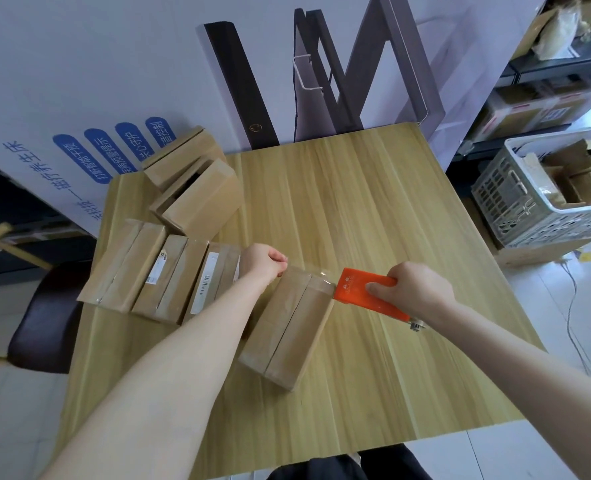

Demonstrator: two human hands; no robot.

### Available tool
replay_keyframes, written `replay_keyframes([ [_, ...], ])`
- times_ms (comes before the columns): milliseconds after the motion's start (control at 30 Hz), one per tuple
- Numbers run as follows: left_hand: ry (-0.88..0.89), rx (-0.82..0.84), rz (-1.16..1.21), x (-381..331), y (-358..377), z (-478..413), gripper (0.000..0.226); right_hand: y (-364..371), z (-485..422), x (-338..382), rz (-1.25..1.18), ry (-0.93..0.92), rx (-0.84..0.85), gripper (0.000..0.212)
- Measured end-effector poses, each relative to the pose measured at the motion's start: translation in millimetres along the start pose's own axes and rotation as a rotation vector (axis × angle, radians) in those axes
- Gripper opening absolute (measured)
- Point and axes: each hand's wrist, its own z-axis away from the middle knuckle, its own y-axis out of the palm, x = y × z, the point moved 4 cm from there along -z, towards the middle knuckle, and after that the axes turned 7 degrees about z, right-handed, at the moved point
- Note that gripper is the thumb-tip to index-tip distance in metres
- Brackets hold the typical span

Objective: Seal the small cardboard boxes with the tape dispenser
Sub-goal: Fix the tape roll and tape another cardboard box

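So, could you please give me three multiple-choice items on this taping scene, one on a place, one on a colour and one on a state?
1. Where is the tape dispenser?
A) in a basket
B) at the far end of the box nearest the person
C) on the floor

2. What colour is the tape dispenser?
A) blue
B) green
C) orange

3. What is the right hand doing?
A) gripping the tape dispenser
B) lying flat and empty
C) lifting a chair

Answers: 1 B, its front edge meets that box's far corner; 2 C, its body is plainly orange; 3 A, fingers and thumb curl round it.
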Motion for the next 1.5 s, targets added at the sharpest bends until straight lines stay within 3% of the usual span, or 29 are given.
replay_keyframes([
  [100, -0.023, 0.011, 0.022, 8.0, 2.9, -4.0, 0.014, 2.6, -2.6, -0.5, -0.002, 0.009, 0.003, 0.043],
  [200, -0.088, -0.026, 0.021, 14.4, 4.1, -4.2, 0.061, 5.0, -3.7, -1.4, -0.009, 0.016, -0.004, 0.043],
  [267, -0.044, -0.12, 0.015, 12.7, 6.1, 1.1, 0.07, 6.9, -3.3, -1.2, -0.01, 0.019, -0.008, 0.042],
  [333, 0.009, -0.203, 0.026, 14.5, 12.6, 9.6, 0.062, 8.8, -2.3, -0.7, -0.014, 0.024, -0.011, 0.042],
  [500, -0.087, -0.301, 0.186, 32.3, 21.9, 18.9, 0.057, 12.1, 0.0, -1.4, -0.033, 0.034, 0.0, 0.042],
  [600, 0.062, -0.415, 0.199, 29.2, 19.2, 25.1, 0.029, 12.0, 0.5, -1.1, -0.037, 0.031, -0.004, 0.041],
  [667, 0.142, -0.399, 0.105, 30.5, 29.1, 31.7, 0.014, 13.3, 0.8, -1.5, -0.035, 0.029, -0.006, 0.041],
  [767, 0.164, -0.366, -0.086, 35.2, 44.0, 37.8, 0.037, 17.5, 1.4, -4.1, -0.042, 0.028, -0.02, 0.041],
  [933, 0.125, -0.337, -0.372, 35.8, 49.2, 29.3, 0.052, 34.4, 6.0, -20.7, -0.177, -0.01, 0.02, 0.04],
  [1267, 0.14, -0.356, -0.422, 36.8, 50.2, 29.6, 0.047, 34.9, 7.9, -43.1, -0.303, -0.152, 0.034, 0.033],
  [1500, 0.133, -0.36, -0.438, 38.0, 51.7, 29.2, 0.045, 34.3, 5.1, -50.4, -0.273, -0.128, 0.074, 0.033],
])
